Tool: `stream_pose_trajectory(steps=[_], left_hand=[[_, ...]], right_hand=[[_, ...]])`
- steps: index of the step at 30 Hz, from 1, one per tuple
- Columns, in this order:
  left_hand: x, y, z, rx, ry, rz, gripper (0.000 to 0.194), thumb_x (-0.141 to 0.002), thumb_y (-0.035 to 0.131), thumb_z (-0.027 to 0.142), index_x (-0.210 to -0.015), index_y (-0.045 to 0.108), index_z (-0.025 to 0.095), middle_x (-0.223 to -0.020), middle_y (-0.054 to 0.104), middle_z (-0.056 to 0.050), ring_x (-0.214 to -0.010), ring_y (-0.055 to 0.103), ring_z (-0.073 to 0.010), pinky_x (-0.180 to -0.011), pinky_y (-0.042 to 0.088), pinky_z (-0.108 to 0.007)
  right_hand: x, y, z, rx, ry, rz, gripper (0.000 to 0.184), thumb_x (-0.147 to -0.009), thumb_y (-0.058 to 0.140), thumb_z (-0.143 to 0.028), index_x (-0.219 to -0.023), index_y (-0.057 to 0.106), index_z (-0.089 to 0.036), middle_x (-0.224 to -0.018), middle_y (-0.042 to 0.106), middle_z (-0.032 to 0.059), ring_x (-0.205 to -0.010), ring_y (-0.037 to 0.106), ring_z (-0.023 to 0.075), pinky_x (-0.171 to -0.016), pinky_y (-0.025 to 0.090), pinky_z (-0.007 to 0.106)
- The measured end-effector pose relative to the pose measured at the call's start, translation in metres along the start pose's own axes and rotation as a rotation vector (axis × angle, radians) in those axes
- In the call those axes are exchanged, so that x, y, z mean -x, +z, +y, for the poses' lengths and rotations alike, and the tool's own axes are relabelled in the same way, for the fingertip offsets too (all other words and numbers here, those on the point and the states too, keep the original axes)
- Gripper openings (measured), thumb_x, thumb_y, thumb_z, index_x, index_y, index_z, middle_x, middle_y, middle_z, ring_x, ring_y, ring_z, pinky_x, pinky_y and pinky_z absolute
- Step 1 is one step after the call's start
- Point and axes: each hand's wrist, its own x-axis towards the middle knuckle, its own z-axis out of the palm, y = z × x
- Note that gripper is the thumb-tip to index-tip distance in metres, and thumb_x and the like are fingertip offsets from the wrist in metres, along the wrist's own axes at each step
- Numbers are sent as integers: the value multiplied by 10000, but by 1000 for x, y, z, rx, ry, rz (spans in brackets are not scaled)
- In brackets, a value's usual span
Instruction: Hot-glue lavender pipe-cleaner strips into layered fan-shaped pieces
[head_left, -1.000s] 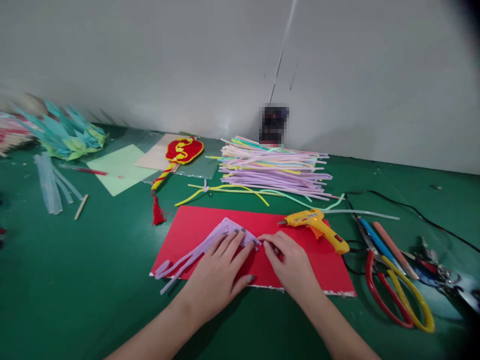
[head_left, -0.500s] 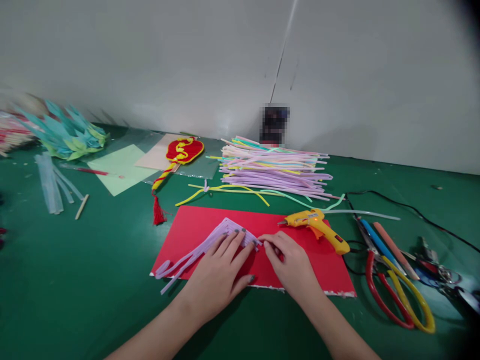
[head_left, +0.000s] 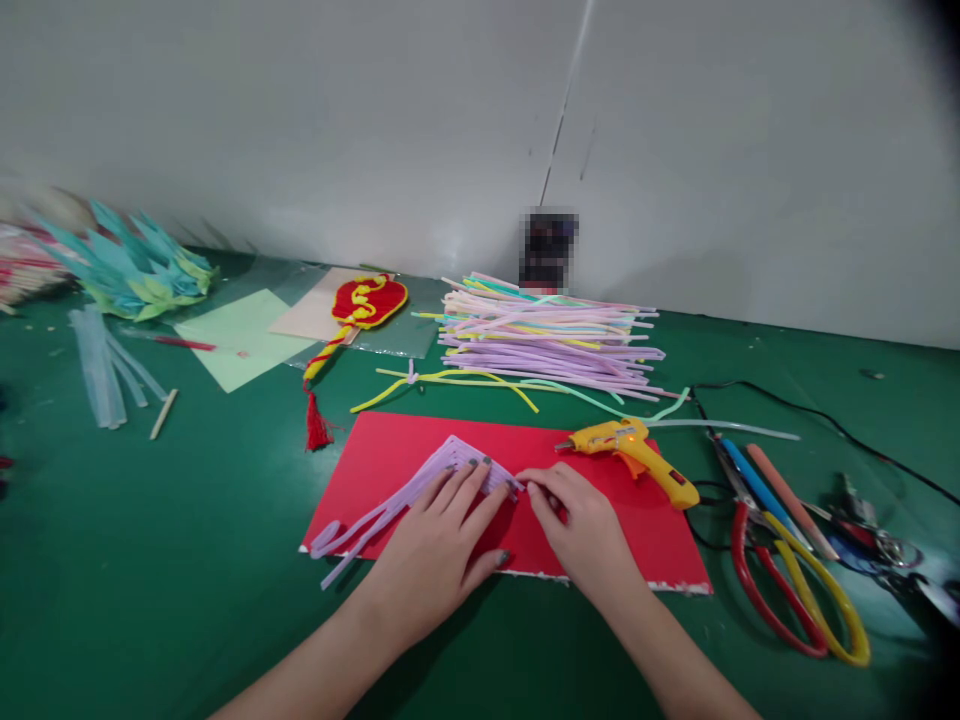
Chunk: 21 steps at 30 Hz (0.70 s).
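A bent bundle of lilac pipe cleaners (head_left: 420,482) lies on a red board (head_left: 600,545), its rows packed side by side. Flat across it rests my left hand (head_left: 439,545), fingers stretched out and pressing on the rows. My right hand (head_left: 581,525) pinches the tip of a lilac pipe cleaner at the bundle's right end, thumb and forefinger together. Loose lilac ends trail past the board's left edge. Part of the bundle is hidden under my left fingers. Close to my right hand lies a yellow glue gun (head_left: 637,455) with its orange light on.
Behind the board are loose yellow and green pipe cleaners (head_left: 457,378) and a large pastel pile (head_left: 551,330). Scissors (head_left: 780,570) lie at the right, near a black cord (head_left: 825,425). Leftward are a red fan-shaped ornament (head_left: 367,300), green paper (head_left: 251,340) and glue sticks (head_left: 97,370).
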Motion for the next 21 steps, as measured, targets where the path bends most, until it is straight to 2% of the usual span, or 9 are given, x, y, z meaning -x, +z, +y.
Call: stream_pose_trajectory(steps=[7, 21], left_hand=[[1, 1, 0, 0, 6, 11, 544, -874, 412, 446, -1357, 332, 209, -1396, 383, -106, -1256, 371, -273, -1016, 331, -437], [-3, -2, 0, -5, -8, -69, 545, -891, 349, 465, -1370, 312, 207, -1421, 346, -96, -1278, 341, -274, -1031, 329, -449]], right_hand=[[0, 0, 0, -3, 5, -5, 234, -858, 423, -215, -946, 639, -234, -825, 624, 40, -756, 591, 147, -657, 472, 229], [2, -2, -3, -35, 88, -64, 225, -867, 423, -227, -973, 621, -233, -864, 603, 41, -807, 562, 167, -715, 444, 265]])
